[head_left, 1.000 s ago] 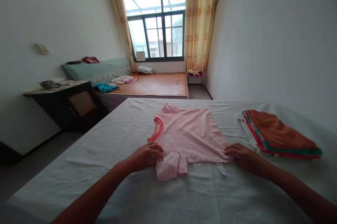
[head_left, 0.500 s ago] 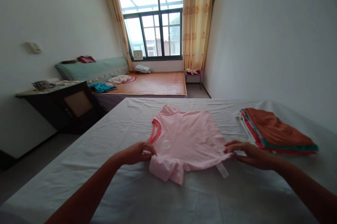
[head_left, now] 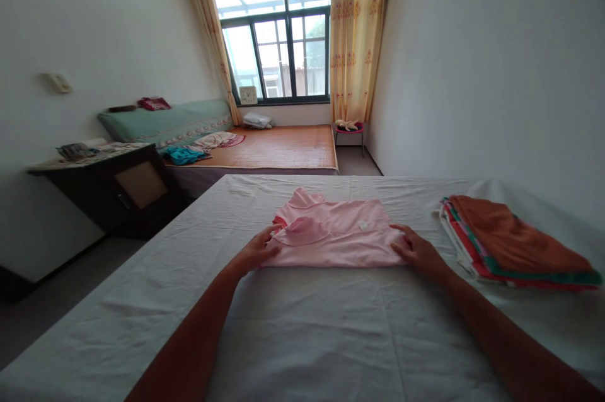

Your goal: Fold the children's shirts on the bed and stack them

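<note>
White-sheeted bed [head_left: 302,326]: left hand [head_left: 258,251] and right hand [head_left: 416,249], grips released, flatten a half-folded pink cotton T-shirt [head_left: 340,238], apparently mid-fold.

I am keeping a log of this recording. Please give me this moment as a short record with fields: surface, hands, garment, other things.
surface: bed with white sheet
left hand: flat on the left edge of the pink shirt
right hand: flat on the shirt's right edge
shirt: folded in half, one sleeve lying on top
stack: folded clothes to the right, orange piece on top, apart from the shirt
background: second bed, window, curtain
</note>
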The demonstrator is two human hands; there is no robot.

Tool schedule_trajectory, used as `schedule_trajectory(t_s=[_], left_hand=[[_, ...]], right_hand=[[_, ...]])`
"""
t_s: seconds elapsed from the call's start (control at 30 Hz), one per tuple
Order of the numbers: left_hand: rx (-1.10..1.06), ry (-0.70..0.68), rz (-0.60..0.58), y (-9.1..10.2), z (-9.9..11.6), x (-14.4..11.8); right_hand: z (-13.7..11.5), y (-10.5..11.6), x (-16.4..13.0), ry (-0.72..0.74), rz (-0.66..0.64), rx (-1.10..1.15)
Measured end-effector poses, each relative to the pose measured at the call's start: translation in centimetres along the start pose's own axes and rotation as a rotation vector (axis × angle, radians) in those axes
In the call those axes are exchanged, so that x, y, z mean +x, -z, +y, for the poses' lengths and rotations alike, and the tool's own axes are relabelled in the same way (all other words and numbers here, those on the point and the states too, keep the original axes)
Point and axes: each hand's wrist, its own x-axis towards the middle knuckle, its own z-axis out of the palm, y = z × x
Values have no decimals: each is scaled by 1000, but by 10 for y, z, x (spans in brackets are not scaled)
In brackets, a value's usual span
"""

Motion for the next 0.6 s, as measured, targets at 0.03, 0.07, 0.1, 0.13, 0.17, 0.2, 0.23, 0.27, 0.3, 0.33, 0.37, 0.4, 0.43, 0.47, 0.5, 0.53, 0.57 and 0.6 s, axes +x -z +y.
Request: schedule_trajectory(t_s=[0.03, 0.07, 0.1, 0.13, 0.17, 0.2, 0.23, 0.27, 0.3, 0.33, 0.37, 0.4, 0.43, 0.47, 0.5, 0.53, 0.57, 0.6], left_hand=[[22, -18, -4, 1, -3, 0], [55, -28, 2, 2, -5, 0], [100, -27, 13, 3, -7, 0], [156, -23, 24, 3, -8, 1], [222, -19, 29, 3, -8, 2], [294, -17, 37, 2, -8, 2], [367, -15, 53, 1, -7, 3], [435, -18, 77, -1, -6, 4], [491, -30, 106, -4, -4, 6], [533, -51, 134, -6, -2, 9], [558, -78, 159, -8, 0, 12], [569, -111, 179, -10, 3, 17], [572, -146, 180, -11, 5, 22], [572, -171, 169, -12, 8, 27], [566, -179, 160, -13, 11, 33], [551, -174, 155, -14, 12, 38], [520, -166, 156, -15, 13, 42], [469, -162, 161, -17, 13, 45]], right_hand=[[0, 1, -1, 35, 9, -31], [1, 2, -2, 61, 16, -50], [2, 2, -2, 82, 21, -59], [3, 3, -1, 99, 22, -67], [4, 2, 0, 118, 17, -79], [6, 2, 2, 137, 10, -100], [8, 1, 3, 154, 5, -125], [10, 0, 3, 167, 5, -150], [11, -2, 3, 174, 8, -174], [13, -2, 3, 177, 8, -192], [14, -3, 3, 176, 3, -205], [14, -2, 2, 172, -5, -216], [13, -2, 1, 168, -11, -230], [10, 0, 1, 166, -5, -255], [6, 2, 1, 169, 19, -292], [-1, 3, 2, 178, 60, -335], [-10, 3, 5, 197, 108, -371], [-20, 2, 8, 229, 145, -388]])
